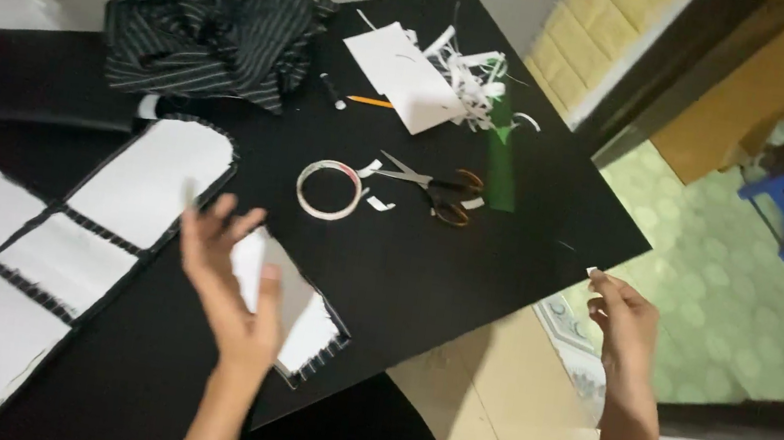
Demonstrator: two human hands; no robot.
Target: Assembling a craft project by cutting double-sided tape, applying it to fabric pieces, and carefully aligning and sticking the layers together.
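Black card is covering the desk point(465, 280) in the head view, and the left hand point(231, 295) is hovering open above it, fingers spread and holding nothing, just over a white panel point(298, 324) edged with short black fringe cuts. The right hand point(622, 326) is reaching past the desk's right corner, thumb and forefinger pinching a tiny white scrap point(594, 271). To my eye, the scrap is calling for a light fingertip pinch, with the free hand pressing the panel flat so it is not sliding.

The panel is lying tilted near the front edge, partly hidden by the left hand, its lower side showing a comb of slits. More white panels point(150, 178) are sitting to the left, one with a rounded top. Further back a tape roll point(328, 190), scissors point(437, 188), a green strip point(500, 169), paper cuttings point(467, 74), a pencil point(370, 101) and striped cloth point(211, 20) are lying.
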